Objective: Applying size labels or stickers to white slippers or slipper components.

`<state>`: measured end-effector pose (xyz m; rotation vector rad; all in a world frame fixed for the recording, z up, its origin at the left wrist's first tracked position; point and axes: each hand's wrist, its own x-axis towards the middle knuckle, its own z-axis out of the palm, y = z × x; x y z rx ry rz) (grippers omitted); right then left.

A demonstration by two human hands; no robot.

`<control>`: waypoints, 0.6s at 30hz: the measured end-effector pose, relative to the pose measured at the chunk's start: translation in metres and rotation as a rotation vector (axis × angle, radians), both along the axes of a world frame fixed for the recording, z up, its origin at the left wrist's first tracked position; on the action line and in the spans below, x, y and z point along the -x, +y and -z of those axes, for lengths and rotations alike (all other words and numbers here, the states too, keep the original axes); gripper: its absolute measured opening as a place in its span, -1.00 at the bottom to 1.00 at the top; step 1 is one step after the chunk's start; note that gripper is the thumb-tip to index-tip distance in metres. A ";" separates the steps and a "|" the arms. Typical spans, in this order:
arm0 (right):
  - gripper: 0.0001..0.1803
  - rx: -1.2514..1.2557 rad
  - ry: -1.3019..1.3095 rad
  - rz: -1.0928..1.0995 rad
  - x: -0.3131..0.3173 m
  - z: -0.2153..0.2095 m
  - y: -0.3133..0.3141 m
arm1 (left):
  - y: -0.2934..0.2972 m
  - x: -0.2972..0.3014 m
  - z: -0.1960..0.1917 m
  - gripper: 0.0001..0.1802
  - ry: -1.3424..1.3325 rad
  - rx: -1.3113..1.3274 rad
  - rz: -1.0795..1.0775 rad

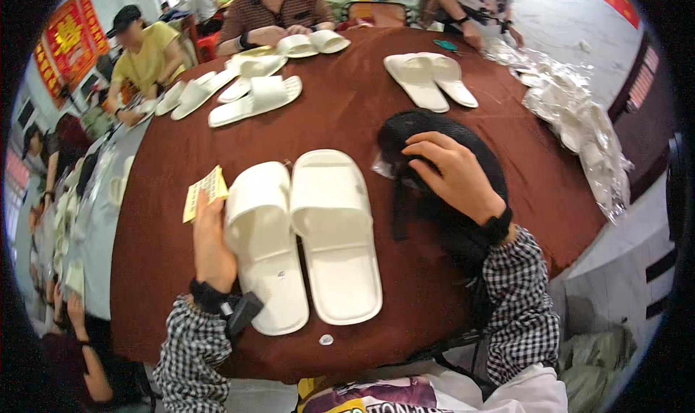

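Head view: near the table's (347,116) front edge, the left hand (211,243) pinches a yellow card (204,191) beside two white slippers (308,236), while the right hand (452,174), fingers curled, grips a black bag (441,134).

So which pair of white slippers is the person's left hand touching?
The nearest pair, lying side by side directly in front of the person. The left hand rests against its left slipper while holding a yellow card; the other pairs lie across the table.
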<state>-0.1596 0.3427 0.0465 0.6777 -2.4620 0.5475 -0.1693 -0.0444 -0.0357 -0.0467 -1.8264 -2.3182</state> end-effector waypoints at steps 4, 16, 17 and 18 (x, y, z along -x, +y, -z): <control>-0.80 0.062 -0.093 -0.252 -0.014 -0.006 -0.043 | 0.024 -0.018 -0.027 -0.25 -0.125 -0.253 -0.090; -0.19 -0.183 -0.276 -0.277 -0.001 0.030 -0.060 | 0.060 -0.096 -0.114 -0.28 0.162 -0.512 0.026; -0.19 -0.182 -0.282 -0.277 0.000 0.032 -0.059 | 0.066 -0.094 -0.112 -0.28 0.156 -0.512 0.025; -0.19 -0.187 -0.254 -0.283 0.002 0.034 -0.057 | 0.072 -0.088 -0.107 -0.31 0.209 -0.369 0.052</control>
